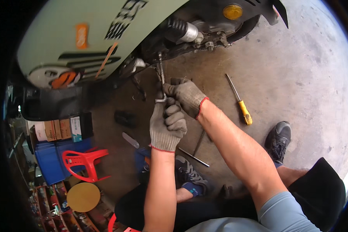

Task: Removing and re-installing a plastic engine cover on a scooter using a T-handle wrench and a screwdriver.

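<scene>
A metal wrench with a long shaft and a bent lower end (161,73) runs up to the underside of a pale green scooter (92,23). Its upper end meets dark parts below the body panel, and the exact contact is hard to make out. My right hand (186,95), in a grey knit glove with a red cuff, has its fingers closed on the shaft's lower part. Just beneath, my left hand (168,127), gloved the same way, is curled closed at the wrench's bent end. The fingers partly hide that end.
A yellow-handled screwdriver (242,106) lies on the concrete floor to the right. Near my shoe rests a metal rod (194,157). At the left stand a red plastic chair (89,164), blue bins (50,160), cardboard boxes (58,129) and a round yellow seat (83,197) beside compartments of small parts.
</scene>
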`<action>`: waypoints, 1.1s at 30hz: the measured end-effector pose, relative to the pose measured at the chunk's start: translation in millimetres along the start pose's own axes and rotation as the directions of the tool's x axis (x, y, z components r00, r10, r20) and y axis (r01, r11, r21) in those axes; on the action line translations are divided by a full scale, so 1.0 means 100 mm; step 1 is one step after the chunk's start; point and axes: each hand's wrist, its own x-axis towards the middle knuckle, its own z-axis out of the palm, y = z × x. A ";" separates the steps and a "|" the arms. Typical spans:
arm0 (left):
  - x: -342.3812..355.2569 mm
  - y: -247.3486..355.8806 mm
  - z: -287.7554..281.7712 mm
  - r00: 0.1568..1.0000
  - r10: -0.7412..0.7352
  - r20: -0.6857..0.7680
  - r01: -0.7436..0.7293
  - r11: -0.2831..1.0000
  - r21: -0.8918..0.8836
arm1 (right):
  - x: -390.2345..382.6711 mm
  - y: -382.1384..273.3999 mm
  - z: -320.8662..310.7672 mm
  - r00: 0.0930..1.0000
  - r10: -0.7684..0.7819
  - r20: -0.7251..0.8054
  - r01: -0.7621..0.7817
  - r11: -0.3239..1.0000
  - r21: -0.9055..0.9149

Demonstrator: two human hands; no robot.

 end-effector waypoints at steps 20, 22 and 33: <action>0.03 -0.23 0.07 0.844 0.388 -0.371 -0.196 0.866 0.461 | 0.20 -0.27 -0.11 1.000 -0.009 0.009 0.013 0.817 -0.576; 0.03 -0.17 0.09 0.963 0.184 -0.199 -0.202 0.977 -0.074 | 0.21 -0.28 -0.12 1.000 0.004 0.010 0.003 0.816 -0.579; 0.16 -0.32 0.03 0.477 0.862 -0.173 0.064 0.162 0.985 | 0.25 -0.23 -0.11 0.995 -0.095 -0.012 0.080 0.893 -0.443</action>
